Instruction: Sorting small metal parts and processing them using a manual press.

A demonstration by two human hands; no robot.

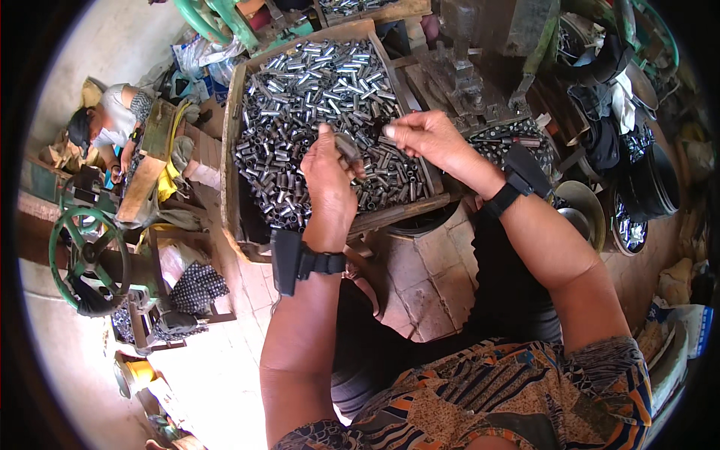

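A shallow wooden tray [233, 142] full of short metal tubes [319, 75] lies in front of me. Above its near part, my left hand [330, 180] is curled with the palm side up and the thumb raised. A few short metal tubes [348, 147] rest in its fingers, slightly blurred. Just right of it, my right hand [435, 139] pinches thumb and forefinger together over the tray's right side. A small tube end [389, 130] glints at those fingertips; most of that piece is hidden. Both wrists wear black straps with a boxy device.
A dark metal press [469, 82] stands right of the tray. Further right are black buckets [649, 184] with metal parts. At left, a green handwheel [88, 251] belongs to a machine, and another person [112, 120] sits working behind it. Tiled floor [420, 277] shows below the tray.
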